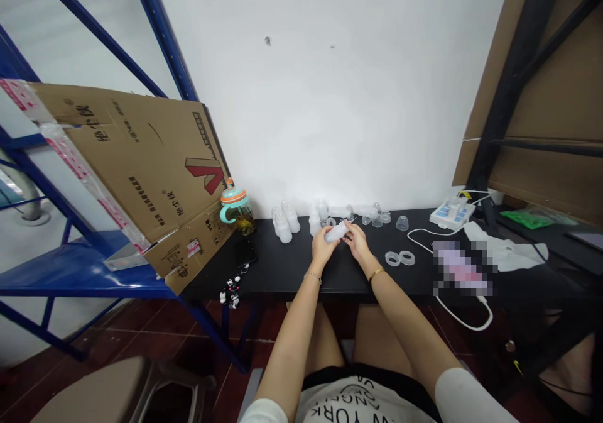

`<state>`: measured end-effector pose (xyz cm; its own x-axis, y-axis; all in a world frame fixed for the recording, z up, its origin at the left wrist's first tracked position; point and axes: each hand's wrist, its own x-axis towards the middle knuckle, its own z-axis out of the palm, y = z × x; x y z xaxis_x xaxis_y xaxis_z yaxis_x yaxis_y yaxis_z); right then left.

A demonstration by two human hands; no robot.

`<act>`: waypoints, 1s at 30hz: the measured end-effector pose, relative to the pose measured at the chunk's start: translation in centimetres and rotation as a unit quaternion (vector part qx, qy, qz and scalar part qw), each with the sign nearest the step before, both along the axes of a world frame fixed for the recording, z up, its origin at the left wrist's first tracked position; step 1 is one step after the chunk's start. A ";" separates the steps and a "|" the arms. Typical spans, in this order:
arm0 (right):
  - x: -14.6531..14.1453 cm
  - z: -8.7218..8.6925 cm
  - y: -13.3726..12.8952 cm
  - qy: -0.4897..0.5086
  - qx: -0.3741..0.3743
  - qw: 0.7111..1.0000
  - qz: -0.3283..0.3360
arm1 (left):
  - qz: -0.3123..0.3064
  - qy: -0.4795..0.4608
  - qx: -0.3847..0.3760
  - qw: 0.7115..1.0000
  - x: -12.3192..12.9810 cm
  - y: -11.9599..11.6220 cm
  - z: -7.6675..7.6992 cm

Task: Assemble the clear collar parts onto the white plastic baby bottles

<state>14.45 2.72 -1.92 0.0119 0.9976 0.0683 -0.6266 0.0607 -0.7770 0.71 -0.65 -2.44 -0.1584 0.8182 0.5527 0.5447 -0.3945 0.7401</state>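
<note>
My left hand point(323, 247) is wrapped round a frosted white baby bottle point(335, 232), tilted with its upper end toward the right. At that end the fingers of my right hand point(355, 239) are closed on the bottle; a small thin part shows by the fingertips, too small to name. Several finished-looking bottles point(283, 228) stand upright on the black table point(282, 272) to the left. Behind my hands are more bottles point(315, 223) and several clear nipples point(377, 219). Two clear ring collars point(392, 259) lie right of my right hand, and a clear dome cap point(402, 223) sits farther back.
A teal-lidded jug point(238, 210) and a dark phone point(245, 251) with a beaded charm point(230, 292) are at left, beside a large cardboard sheet point(141, 159). At right lie a power strip point(452, 214), a white cable point(464, 322) and a blurred-out device point(461, 269).
</note>
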 end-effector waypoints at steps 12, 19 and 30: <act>0.0 0.5 0.1 0.009 0.010 1.000 0.026 | -0.016 -0.051 -0.022 0.998 0.2 -0.4 0.2; 0.0 0.4 0.2 0.003 0.006 1.000 0.022 | -0.023 -0.057 -0.024 0.998 0.1 -0.2 0.0; 0.1 0.3 0.2 -0.010 0.000 1.000 0.009 | -0.016 -0.042 -0.027 0.999 0.2 -0.4 0.1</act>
